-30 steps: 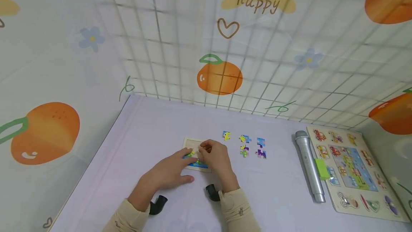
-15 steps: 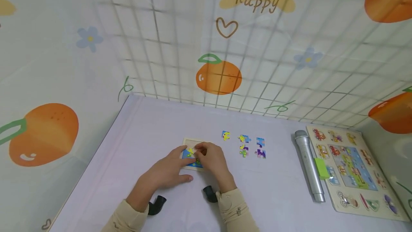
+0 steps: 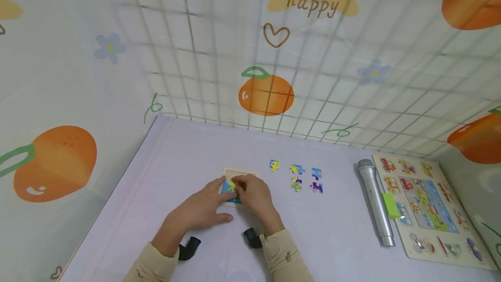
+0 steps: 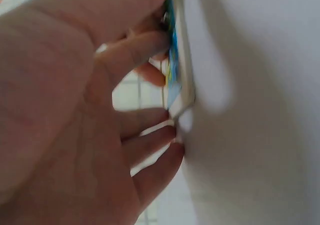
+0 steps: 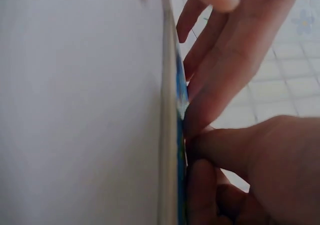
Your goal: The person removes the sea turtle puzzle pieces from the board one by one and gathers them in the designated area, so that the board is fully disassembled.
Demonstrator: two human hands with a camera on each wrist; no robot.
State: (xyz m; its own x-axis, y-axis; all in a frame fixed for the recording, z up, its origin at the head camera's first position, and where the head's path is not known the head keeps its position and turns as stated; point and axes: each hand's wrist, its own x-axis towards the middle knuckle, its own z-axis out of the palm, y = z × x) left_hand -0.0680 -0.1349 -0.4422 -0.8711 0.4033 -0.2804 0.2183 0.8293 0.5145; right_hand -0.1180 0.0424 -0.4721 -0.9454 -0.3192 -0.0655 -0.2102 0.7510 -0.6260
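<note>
A small wooden jigsaw tray (image 3: 234, 170) lies on the table, with blue and green pieces (image 3: 225, 187) fitted in its lower part. My left hand (image 3: 200, 207) reaches over its left side with fingers extended; in the left wrist view, several fingertips touch the tray's corner (image 4: 187, 87). Bent over the middle of the tray, my right hand (image 3: 255, 193) pinches a puzzle piece between thumb and forefinger, the piece mostly hidden by the fingers. The right wrist view has the fingertips of my right hand (image 5: 280, 165) right at the picture surface, close beside the left hand's fingers (image 5: 232, 67).
Several loose jigsaw pieces (image 3: 296, 184) lie right of the tray. Farther right are a silver microphone (image 3: 375, 201), a green block (image 3: 390, 206) and a large wooden picture board (image 3: 426, 208). Black curved parts (image 3: 190, 248) sit at both cuffs. Patterned cloth walls stand behind and beside the table.
My right hand has shifted slightly left and lower over the tray, its fingertips coming in close to the left hand's fingers. The left hand has barely moved; the loose pieces lie as before.
</note>
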